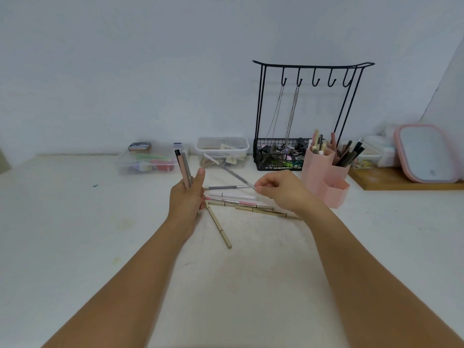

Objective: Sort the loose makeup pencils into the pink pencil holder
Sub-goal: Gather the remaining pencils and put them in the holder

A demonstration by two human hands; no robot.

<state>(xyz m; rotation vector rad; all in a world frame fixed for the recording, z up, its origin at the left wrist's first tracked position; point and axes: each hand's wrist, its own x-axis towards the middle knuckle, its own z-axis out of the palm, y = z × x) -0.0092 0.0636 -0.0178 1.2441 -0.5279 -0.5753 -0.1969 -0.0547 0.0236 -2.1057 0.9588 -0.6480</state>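
Forearms fill the near edge. Left hand (pixel 187 197) grips two pencils (pixel 184 169) upright, fingers curled round their lower ends, thumb up beside them. Right hand (pixel 281 193) pinches the end of a grey pencil (pixel 234 175), lifted off the tabletop (pixel 75 234) and slanting up and away to the left.

Step in hand, my read: gathering loose pencils, grey one going either into the left bundle or straight to the holder (pixel 324 172).

Doing it well:
- Holder sits just right of the right hand; direct drop looks shorter than a handoff.
- Swing the long end clear of the left bundle first.
- Tall sections already crowded with pencils; aim for a gap, go in vertical, don't knock what's standing. Low front section looks nearly empty.

Loose pile (pixel 241 204) between the hands: slim sticks, several beige, one pink-and-white, one grey, overlapping. One beige pencil (pixel 219 226) lies apart, angled toward camera. Holder: pink, hexagonal, three sections of stepped height.
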